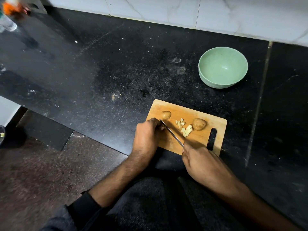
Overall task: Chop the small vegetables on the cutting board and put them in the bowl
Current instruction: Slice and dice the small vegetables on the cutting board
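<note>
A black counter (116, 67) carries a wooden board (198, 139) and, beyond it, a green bowl (223, 67). On the board lie two whole vegetables (166, 115), (199, 124) and cut pieces (185, 128). The right hand (201, 162) grips the knife (171, 133). The left hand (147, 135) has curled fingers, perhaps steadying a piece at the blade tip; hard to tell.

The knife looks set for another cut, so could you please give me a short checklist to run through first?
1. Right hand grips the knife handle: ok.
2. Left hand fingertips clear of the blade: cannot tell, they are curled under.
3. Piece under the left hand: cannot tell, hidden.
4. Cutting board flat on the counter: ok.
5. Bowl empty and upright: ok.
6. Chopped pieces out of the blade path: not ok.
</note>
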Demonstrator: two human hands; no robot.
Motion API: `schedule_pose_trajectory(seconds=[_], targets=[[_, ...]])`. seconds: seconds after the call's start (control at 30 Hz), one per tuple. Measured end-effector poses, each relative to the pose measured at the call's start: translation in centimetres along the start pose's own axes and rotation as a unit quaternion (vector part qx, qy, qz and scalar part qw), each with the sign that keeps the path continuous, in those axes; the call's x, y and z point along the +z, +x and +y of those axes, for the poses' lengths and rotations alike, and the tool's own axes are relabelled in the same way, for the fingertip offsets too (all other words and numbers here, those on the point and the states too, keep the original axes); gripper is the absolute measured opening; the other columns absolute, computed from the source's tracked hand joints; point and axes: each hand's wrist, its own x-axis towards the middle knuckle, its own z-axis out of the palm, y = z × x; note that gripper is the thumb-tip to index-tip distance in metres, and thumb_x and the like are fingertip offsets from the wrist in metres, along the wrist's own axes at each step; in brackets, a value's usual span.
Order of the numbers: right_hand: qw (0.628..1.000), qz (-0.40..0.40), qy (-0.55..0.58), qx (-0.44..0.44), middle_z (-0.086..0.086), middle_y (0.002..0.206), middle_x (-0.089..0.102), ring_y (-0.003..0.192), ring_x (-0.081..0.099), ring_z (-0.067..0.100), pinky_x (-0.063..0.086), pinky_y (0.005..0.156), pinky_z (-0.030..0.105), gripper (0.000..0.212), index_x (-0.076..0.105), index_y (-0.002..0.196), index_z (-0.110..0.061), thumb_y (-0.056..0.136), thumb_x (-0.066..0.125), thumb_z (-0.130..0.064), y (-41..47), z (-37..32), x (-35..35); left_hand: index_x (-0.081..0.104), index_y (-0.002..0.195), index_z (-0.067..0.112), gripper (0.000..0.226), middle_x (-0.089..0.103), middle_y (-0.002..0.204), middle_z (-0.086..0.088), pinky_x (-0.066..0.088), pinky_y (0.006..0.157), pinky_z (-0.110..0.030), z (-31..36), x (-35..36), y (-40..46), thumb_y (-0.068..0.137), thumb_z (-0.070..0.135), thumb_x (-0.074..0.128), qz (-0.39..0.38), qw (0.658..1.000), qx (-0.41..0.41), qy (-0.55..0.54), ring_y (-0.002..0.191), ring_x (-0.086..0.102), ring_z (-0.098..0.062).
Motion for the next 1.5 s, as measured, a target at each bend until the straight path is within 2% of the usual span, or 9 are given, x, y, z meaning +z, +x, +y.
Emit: schedule_pose_trajectory(seconds=[0.1,0.3,0.4,0.6,0.77,1.0,1.13,1.3,1.5], targets=[[1.000,0.006,-0.002,-0.002,-0.005,0.071,0.058,0.063,0.061,0.007,0.059,0.067,0.034,0.011,0.045,0.103,-0.025,0.105,0.038,-0.033,0.0,-0.1,-0.1,0.071,0.085,0.017,0.008,0.058,0.064,0.011,0.038,0.056,-0.022,0.1,-0.1,-0.1,0.089,0.011,0.068,-0.002,1.000,0.000,0.013,0.056,0.051,-0.003],[1.000,0.010,-0.011,-0.007,-0.008,0.071,0.057,0.061,0.059,0.006,0.057,0.063,0.030,0.013,0.045,0.103,-0.024,0.106,0.036,-0.033,0.4,-0.4,-0.1,0.070,0.084,0.019,0.012,0.049,0.060,0.015,0.036,0.054,-0.022,0.8,-0.3,-0.2,0.086,0.008,0.066,-0.001,1.000,0.018,0.024,0.057,0.051,-0.005],[1.000,0.020,-0.018,-0.009,-0.007,0.069,0.056,0.058,0.057,0.005,0.051,0.056,0.027,0.013,0.044,0.102,-0.023,0.106,0.034,-0.032,0.9,-0.6,0.0,0.071,0.085,0.019,0.014,0.058,0.065,0.011,0.046,0.056,-0.025,1.0,-0.4,-0.3,0.086,0.006,0.065,0.000,1.000,0.018,0.021,0.060,0.056,-0.007],[1.000,0.016,-0.008,0.009,-0.003,0.070,0.058,0.063,0.063,0.016,0.059,0.062,0.042,0.013,0.043,0.105,-0.021,0.107,0.032,-0.029,2.5,-1.6,0.9,0.075,0.091,0.020,0.020,0.072,0.078,0.006,0.048,0.062,-0.025,1.2,-0.7,-0.3,0.085,0.006,0.061,-0.011,1.000,0.015,0.005,0.068,0.062,-0.012],[0.999,0.021,-0.017,0.025,-0.002,0.074,0.057,0.065,0.059,0.019,0.048,0.058,0.033,0.010,0.044,0.109,-0.018,0.105,0.041,-0.026,3.5,-2.4,1.1,0.075,0.092,0.017,0.021,0.075,0.082,0.001,0.054,0.067,-0.029,1.0,-0.7,-0.3,0.085,0.004,0.060,-0.005,1.000,0.006,-0.006,0.072,0.067,-0.016],[0.999,0.023,-0.018,0.029,0.004,0.083,0.068,0.075,0.069,0.023,0.055,0.063,0.037,0.010,0.041,0.113,-0.017,0.105,0.035,-0.018,2.6,-1.7,1.6,0.075,0.086,0.017,0.012,0.073,0.075,-0.002,0.046,0.059,-0.029,0.6,-0.4,-0.3,0.086,0.009,0.066,0.003,1.000,-0.001,-0.029,0.069,0.067,-0.022],[1.000,0.012,-0.005,0.019,0.005,0.086,0.070,0.077,0.070,0.023,0.056,0.065,0.038,0.011,0.041,0.114,-0.016,0.106,0.035,-0.021,1.8,-1.1,1.6,0.075,0.089,0.016,0.011,0.074,0.075,-0.001,0.035,0.056,-0.019,0.4,-0.5,-0.4,0.088,0.009,0.067,0.009,0.999,0.006,-0.033,0.067,0.066,-0.022],[0.997,0.044,-0.056,0.022,0.006,0.089,0.072,0.080,0.072,0.023,0.044,0.058,0.031,0.014,0.044,0.117,-0.013,0.104,0.037,-0.016,3.0,-2.0,2.0,0.077,0.089,0.016,0.017,0.076,0.081,0.001,0.043,0.062,-0.017,0.0,-0.3,-0.3,0.086,0.003,0.066,0.012,0.999,0.018,-0.023,0.073,0.070,-0.019],[0.996,0.061,-0.066,0.009,0.004,0.085,0.070,0.075,0.070,0.022,0.052,0.063,0.033,0.015,0.044,0.116,-0.014,0.104,0.036,-0.017,3.4,-1.8,2.3,0.078,0.094,0.019,0.015,0.077,0.084,-0.002,0.053,0.069,-0.030,-0.4,0.2,-0.2,0.089,0.011,0.066,0.028,0.999,0.021,-0.033,0.076,0.070,-0.021]])
